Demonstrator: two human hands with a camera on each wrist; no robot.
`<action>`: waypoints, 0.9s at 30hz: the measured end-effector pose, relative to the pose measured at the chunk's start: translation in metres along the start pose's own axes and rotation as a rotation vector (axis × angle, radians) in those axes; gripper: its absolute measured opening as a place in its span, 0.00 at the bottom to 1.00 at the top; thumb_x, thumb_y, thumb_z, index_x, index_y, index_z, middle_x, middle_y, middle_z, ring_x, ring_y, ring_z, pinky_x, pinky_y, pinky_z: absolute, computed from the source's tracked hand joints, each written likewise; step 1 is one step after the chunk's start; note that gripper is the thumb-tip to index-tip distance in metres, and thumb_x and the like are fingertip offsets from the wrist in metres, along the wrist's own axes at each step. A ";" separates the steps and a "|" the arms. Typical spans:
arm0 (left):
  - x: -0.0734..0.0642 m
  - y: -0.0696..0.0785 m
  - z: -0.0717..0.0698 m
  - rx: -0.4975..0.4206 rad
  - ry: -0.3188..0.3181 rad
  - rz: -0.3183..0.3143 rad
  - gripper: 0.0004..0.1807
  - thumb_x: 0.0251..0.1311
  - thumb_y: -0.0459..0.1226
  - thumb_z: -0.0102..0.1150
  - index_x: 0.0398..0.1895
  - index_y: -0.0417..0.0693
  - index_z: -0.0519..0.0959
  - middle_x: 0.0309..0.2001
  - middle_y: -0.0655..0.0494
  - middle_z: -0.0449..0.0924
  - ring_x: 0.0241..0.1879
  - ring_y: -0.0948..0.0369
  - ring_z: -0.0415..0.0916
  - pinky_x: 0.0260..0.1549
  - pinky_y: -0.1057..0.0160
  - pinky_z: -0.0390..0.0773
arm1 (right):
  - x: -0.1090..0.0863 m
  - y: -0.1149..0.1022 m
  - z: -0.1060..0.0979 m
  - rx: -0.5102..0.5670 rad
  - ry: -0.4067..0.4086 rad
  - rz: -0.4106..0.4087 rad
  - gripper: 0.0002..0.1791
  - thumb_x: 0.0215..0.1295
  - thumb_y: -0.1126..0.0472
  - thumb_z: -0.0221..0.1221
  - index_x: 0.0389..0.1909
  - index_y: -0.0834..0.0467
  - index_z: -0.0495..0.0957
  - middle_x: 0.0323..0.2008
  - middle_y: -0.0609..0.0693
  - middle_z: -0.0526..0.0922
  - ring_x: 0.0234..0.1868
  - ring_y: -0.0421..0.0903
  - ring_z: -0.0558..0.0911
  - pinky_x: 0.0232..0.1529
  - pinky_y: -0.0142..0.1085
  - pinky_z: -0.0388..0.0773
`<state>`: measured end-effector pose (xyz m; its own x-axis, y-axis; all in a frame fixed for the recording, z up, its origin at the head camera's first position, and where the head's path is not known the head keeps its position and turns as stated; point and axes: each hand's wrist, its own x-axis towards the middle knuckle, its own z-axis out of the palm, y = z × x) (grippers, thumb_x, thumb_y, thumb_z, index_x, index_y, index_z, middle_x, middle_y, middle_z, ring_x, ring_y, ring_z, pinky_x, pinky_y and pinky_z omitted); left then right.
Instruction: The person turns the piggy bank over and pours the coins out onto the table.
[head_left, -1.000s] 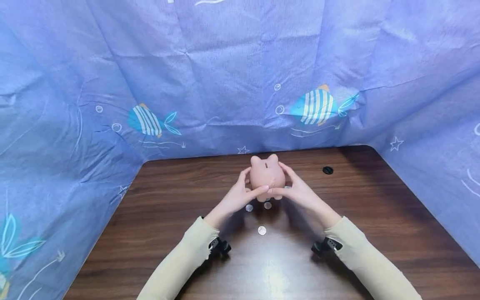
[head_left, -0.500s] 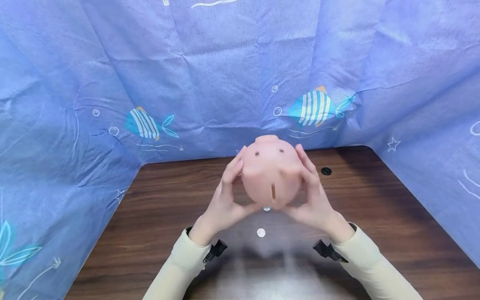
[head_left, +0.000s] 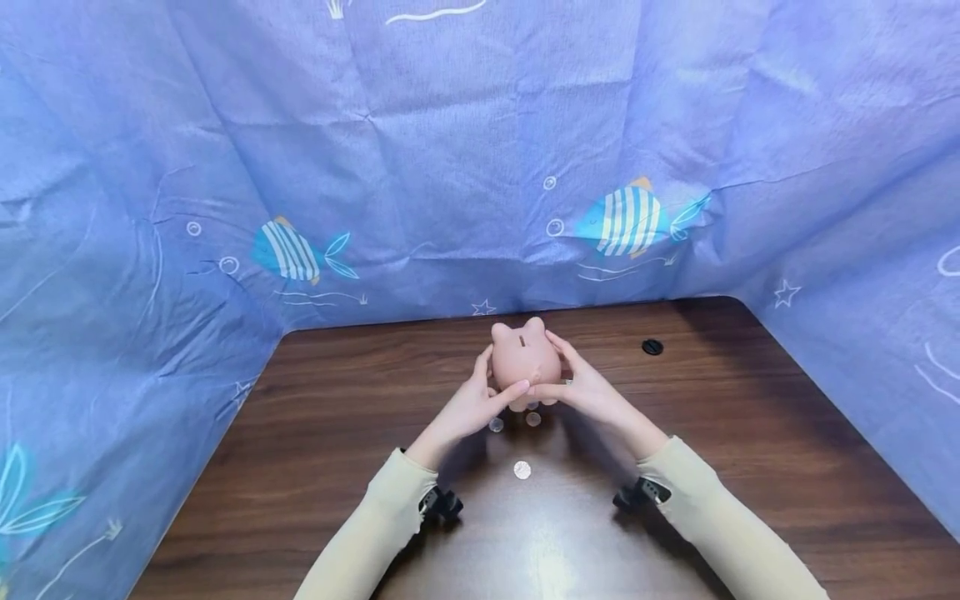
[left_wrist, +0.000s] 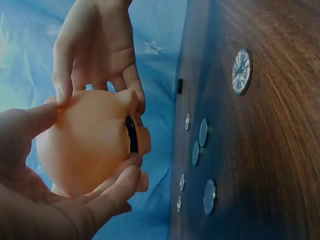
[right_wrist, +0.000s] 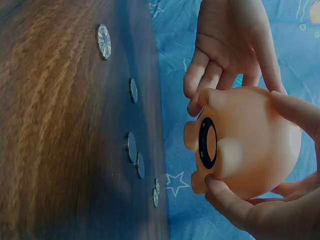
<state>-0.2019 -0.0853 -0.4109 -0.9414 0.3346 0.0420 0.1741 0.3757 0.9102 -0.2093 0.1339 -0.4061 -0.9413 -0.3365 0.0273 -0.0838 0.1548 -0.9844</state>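
Though aloft, piggy bank (head_left: 526, 361) lower now

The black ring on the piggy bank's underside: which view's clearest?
The right wrist view: the black ring shows nearly whole. The left wrist view shows only a narrow strip; the head view shows none.

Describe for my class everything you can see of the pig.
The pig is pink, round and smooth, perhaps plastic or vinyl. A narrow slot is cut in its top, near two small ears; stubby legs point down, and a black ring sits in its underside. The left grip and right grip hold it between them, roughly upright, raised above the table. Its face is out of sight.
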 end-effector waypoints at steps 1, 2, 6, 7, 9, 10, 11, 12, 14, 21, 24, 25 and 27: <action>0.000 -0.001 0.000 0.000 0.001 -0.003 0.56 0.65 0.55 0.63 0.81 0.44 0.38 0.74 0.44 0.62 0.45 0.50 0.84 0.40 0.59 0.81 | 0.000 0.000 0.001 -0.001 0.003 -0.001 0.58 0.60 0.61 0.71 0.81 0.53 0.42 0.69 0.67 0.63 0.59 0.60 0.75 0.51 0.41 0.80; -0.001 0.000 -0.001 -0.002 0.016 0.014 0.55 0.65 0.55 0.64 0.81 0.45 0.39 0.73 0.45 0.63 0.45 0.52 0.84 0.41 0.59 0.81 | 0.000 -0.002 0.001 -0.024 0.012 -0.026 0.58 0.59 0.60 0.72 0.81 0.52 0.43 0.68 0.67 0.64 0.60 0.59 0.75 0.52 0.41 0.79; -0.013 0.022 -0.008 0.001 0.125 0.267 0.57 0.60 0.46 0.72 0.82 0.57 0.41 0.73 0.50 0.63 0.52 0.56 0.81 0.49 0.59 0.81 | -0.016 -0.024 0.004 -0.164 0.101 -0.320 0.60 0.55 0.63 0.75 0.81 0.46 0.46 0.73 0.56 0.63 0.63 0.55 0.74 0.58 0.43 0.77; -0.019 0.031 -0.011 0.023 0.153 0.385 0.59 0.58 0.42 0.74 0.82 0.58 0.42 0.73 0.50 0.63 0.54 0.56 0.80 0.51 0.58 0.81 | -0.023 -0.033 0.004 -0.217 0.131 -0.456 0.58 0.54 0.63 0.75 0.81 0.47 0.48 0.75 0.55 0.61 0.66 0.55 0.71 0.61 0.43 0.75; -0.030 0.049 -0.019 0.072 0.199 0.665 0.61 0.53 0.37 0.78 0.82 0.62 0.43 0.75 0.47 0.59 0.61 0.51 0.75 0.55 0.56 0.79 | -0.035 -0.049 0.005 -0.289 0.197 -0.783 0.53 0.57 0.60 0.74 0.79 0.47 0.53 0.78 0.52 0.56 0.71 0.54 0.67 0.66 0.43 0.70; -0.035 0.058 -0.023 0.112 0.224 0.808 0.61 0.52 0.36 0.78 0.81 0.62 0.44 0.75 0.44 0.57 0.65 0.47 0.71 0.58 0.53 0.77 | -0.039 -0.055 0.006 -0.311 0.229 -0.945 0.50 0.58 0.59 0.73 0.78 0.49 0.55 0.78 0.53 0.55 0.72 0.54 0.65 0.68 0.43 0.68; -0.039 0.064 -0.025 0.145 0.240 0.936 0.60 0.52 0.36 0.78 0.81 0.61 0.45 0.76 0.42 0.55 0.67 0.44 0.67 0.60 0.50 0.75 | -0.041 -0.060 0.007 -0.333 0.262 -1.093 0.47 0.59 0.57 0.72 0.76 0.51 0.57 0.78 0.55 0.54 0.74 0.55 0.63 0.70 0.42 0.66; -0.041 0.069 -0.028 0.170 0.249 1.032 0.59 0.53 0.37 0.77 0.80 0.61 0.45 0.77 0.40 0.52 0.70 0.41 0.63 0.61 0.49 0.74 | -0.042 -0.062 0.007 -0.341 0.278 -1.206 0.44 0.61 0.55 0.71 0.74 0.53 0.58 0.78 0.57 0.53 0.75 0.55 0.60 0.71 0.42 0.64; -0.040 0.071 -0.029 0.172 0.244 1.110 0.57 0.55 0.39 0.76 0.80 0.62 0.46 0.76 0.36 0.52 0.72 0.39 0.59 0.61 0.47 0.74 | -0.040 -0.061 0.008 -0.339 0.301 -1.294 0.40 0.63 0.49 0.69 0.71 0.53 0.60 0.78 0.58 0.53 0.75 0.57 0.60 0.72 0.44 0.63; -0.016 0.034 -0.012 -0.138 0.135 0.299 0.55 0.60 0.39 0.72 0.82 0.59 0.44 0.72 0.48 0.62 0.56 0.52 0.78 0.52 0.55 0.80 | -0.014 -0.024 0.005 -0.141 0.126 -0.444 0.55 0.57 0.59 0.74 0.80 0.45 0.50 0.73 0.55 0.63 0.66 0.52 0.73 0.61 0.41 0.75; -0.002 0.010 -0.004 -0.213 0.041 -0.008 0.52 0.65 0.47 0.66 0.82 0.51 0.42 0.70 0.42 0.65 0.54 0.50 0.80 0.50 0.54 0.81 | 0.001 -0.004 0.006 -0.059 0.032 -0.097 0.56 0.60 0.58 0.72 0.81 0.49 0.45 0.69 0.61 0.65 0.61 0.57 0.76 0.56 0.44 0.78; 0.002 0.003 -0.002 -0.224 0.011 -0.065 0.52 0.66 0.49 0.65 0.81 0.48 0.41 0.69 0.40 0.66 0.53 0.50 0.80 0.49 0.55 0.82 | 0.005 0.001 0.006 -0.048 0.009 -0.028 0.56 0.61 0.57 0.72 0.81 0.51 0.43 0.69 0.63 0.64 0.61 0.58 0.76 0.56 0.44 0.79; 0.007 -0.004 -0.001 -0.246 -0.028 -0.121 0.52 0.67 0.51 0.63 0.81 0.44 0.40 0.68 0.38 0.67 0.53 0.50 0.79 0.47 0.55 0.82 | 0.011 0.006 0.006 -0.032 -0.021 0.038 0.57 0.61 0.55 0.71 0.81 0.54 0.41 0.68 0.67 0.64 0.61 0.61 0.76 0.55 0.44 0.79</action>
<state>-0.2094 -0.0857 -0.4138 -0.9423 0.3248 -0.0816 -0.0180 0.1941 0.9808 -0.2183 0.1255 -0.4125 -0.9369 -0.3494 -0.0144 -0.0586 0.1973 -0.9786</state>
